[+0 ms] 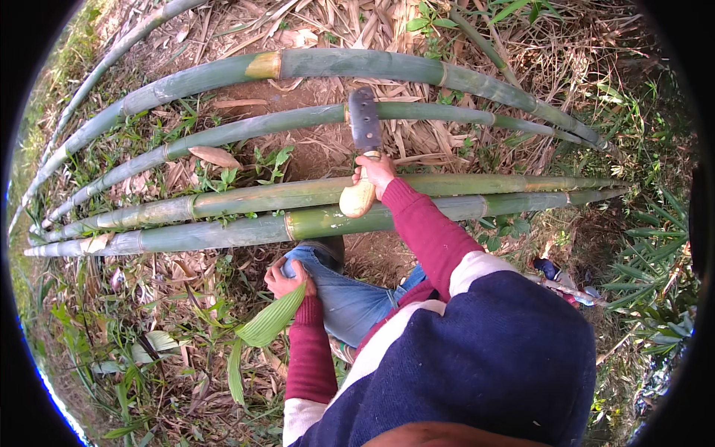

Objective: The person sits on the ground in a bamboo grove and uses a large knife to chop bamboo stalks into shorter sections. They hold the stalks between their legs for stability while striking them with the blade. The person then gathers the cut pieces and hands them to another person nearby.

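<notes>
My right hand [378, 173] is wrapped around the pale wooden handle of a broad machete [366, 123]. Its dark blade, with small holes or rivets along it, points away from me across the second green bamboo pole [261, 125]. Below the hand, the handle's rounded butt overlaps the two nearer poles. My left hand [289, 277] lies on my bent knee in blue jeans [339, 290], holding nothing, fingers spread over the denim. Right in front of my knee is the nearest bamboo pole [253, 229], with another greenish pole [261, 197] just beyond it.
A thicker bamboo pole [335, 64] with a yellowish patch lies farthest across, and a thinner one [112, 56] runs at the upper left. Dry leaf litter [261, 22] and weeds cover the ground. A broad green leaf [274, 316] rises beside my left forearm. Spiky plants [655, 261] grow at right.
</notes>
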Tool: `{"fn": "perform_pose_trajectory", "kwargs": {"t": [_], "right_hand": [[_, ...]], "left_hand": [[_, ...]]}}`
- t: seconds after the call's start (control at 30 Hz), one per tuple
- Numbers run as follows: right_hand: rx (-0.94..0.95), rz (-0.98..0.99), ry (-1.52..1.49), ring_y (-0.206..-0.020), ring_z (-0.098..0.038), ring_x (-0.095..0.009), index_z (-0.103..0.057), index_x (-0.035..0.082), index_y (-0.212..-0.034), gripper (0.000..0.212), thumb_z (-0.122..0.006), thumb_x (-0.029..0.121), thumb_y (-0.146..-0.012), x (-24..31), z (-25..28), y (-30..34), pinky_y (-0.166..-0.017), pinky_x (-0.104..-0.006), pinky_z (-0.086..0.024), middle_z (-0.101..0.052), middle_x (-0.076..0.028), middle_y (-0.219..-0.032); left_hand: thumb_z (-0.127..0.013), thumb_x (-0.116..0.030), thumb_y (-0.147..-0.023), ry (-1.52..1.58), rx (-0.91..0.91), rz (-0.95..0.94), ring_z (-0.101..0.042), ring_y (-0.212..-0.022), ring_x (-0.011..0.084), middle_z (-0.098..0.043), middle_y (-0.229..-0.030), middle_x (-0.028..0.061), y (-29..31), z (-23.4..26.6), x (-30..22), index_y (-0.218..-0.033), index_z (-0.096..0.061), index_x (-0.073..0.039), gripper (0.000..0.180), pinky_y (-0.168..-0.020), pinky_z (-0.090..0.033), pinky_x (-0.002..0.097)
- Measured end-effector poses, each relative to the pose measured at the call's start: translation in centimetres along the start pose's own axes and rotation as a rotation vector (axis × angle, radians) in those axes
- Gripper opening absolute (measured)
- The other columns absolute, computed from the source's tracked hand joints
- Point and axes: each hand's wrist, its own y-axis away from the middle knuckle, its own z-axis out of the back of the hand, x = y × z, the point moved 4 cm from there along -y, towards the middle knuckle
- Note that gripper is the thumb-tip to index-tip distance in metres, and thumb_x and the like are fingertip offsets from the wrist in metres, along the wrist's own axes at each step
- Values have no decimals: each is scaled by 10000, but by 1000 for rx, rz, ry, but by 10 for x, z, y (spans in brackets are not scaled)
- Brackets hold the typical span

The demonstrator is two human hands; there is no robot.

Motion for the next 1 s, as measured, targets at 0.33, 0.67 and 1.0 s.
{"fn": "perform_pose_trajectory", "kwargs": {"t": [0.33, 0.67, 1.0], "right_hand": [[154, -60, 191, -468, -602, -216, -530, 25, -962, 179, -660, -8, -845, -1, -10, 21, -410, -389, -522, -580, -88, -635], [49, 16, 93, -477, -580, -202, -495, 27, -1014, 199, -652, 24, -892, -18, -5, 9, -415, -373, -512, -576, -82, -678], [-7, 105, 42, -485, -597, -207, -485, 36, -1038, 239, -655, 0, -873, -31, 6, 5, -412, -383, -517, -581, -83, -670]], "left_hand": [[-674, -395, -796, -27, -27, -46, -565, -1037, 333, -574, -1135, 114, 2, -4, -11, -1027, -716, -150, 339, -900, -457, 486], [-661, -399, -799, -20, -33, -28, -568, -1039, 334, -582, -1114, 119, -6, 4, -3, -1007, -722, -151, 329, -904, -457, 492], [-654, -403, -823, -35, 30, -55, -552, -1072, 340, -564, -1160, 134, -10, 5, -8, -1059, -700, -120, 370, -930, -446, 482]]}}
